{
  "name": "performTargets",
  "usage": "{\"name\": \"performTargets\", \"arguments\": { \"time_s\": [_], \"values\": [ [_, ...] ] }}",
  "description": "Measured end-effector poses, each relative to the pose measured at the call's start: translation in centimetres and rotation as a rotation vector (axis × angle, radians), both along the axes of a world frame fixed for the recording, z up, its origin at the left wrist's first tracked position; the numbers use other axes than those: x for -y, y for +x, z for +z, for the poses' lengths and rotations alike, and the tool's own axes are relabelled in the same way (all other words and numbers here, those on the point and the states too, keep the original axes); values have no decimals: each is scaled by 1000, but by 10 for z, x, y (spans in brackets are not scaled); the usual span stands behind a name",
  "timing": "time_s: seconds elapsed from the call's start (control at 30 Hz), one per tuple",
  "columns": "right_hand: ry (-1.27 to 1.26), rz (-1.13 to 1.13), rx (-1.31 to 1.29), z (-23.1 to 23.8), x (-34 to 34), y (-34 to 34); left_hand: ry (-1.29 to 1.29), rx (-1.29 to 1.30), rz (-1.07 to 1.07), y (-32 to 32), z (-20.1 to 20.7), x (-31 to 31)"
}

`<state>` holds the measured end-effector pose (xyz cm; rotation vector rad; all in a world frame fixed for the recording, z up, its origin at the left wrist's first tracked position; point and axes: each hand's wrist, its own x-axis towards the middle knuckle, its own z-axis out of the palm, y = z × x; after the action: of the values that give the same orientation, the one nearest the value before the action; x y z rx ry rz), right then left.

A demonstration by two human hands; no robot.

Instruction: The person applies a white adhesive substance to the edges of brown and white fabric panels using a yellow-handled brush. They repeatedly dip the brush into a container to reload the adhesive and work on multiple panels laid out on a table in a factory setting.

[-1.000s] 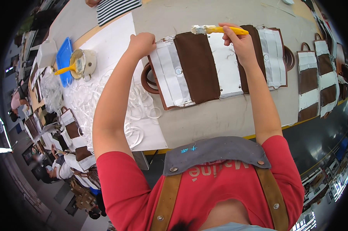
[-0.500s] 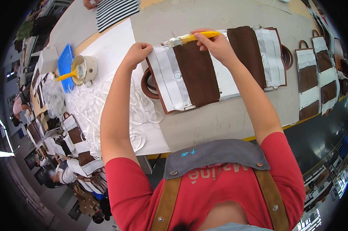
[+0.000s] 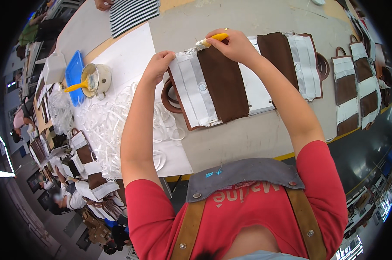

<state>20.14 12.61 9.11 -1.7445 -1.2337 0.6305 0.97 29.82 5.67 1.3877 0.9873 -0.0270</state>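
Observation:
In front of me lies a stack of brown and white striped bag panels (image 3: 224, 84), with round brown handles sticking out at the left and right ends. My left hand (image 3: 160, 66) is closed in a pinch at the far left corner of the top panel. The yellow-handled brush (image 3: 218, 37) is gripped in my right hand (image 3: 235, 47). White paste coats its bristles, which touch the far edge of the stack near the left brown stripe. The hand covers part of the brush handle.
A pot (image 3: 101, 78) with a second yellow brush (image 3: 76, 87) stands left, by a blue tray (image 3: 75, 65). White strips (image 3: 113, 125) lie heaped nearer me. Striped fabric (image 3: 133, 16) and another person's hand (image 3: 103, 4) are at the far edge. Finished-looking striped bags (image 3: 347, 91) lie right.
My right hand has shifted slightly left with the brush, and the brush handle now sits lower in the grip. My left hand stays at the corner.

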Motion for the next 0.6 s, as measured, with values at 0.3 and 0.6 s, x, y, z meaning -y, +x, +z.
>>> {"name": "performTargets", "arguments": {
  "time_s": [0.3, 0.6],
  "values": [
    [85, 27, 143, -10, 7, -7, -97, 59, 130, 2, -1, 10],
    [197, 143, -101, 12, 10, -27, -189, 121, 222, -1, -4, 16]
  ]
}}
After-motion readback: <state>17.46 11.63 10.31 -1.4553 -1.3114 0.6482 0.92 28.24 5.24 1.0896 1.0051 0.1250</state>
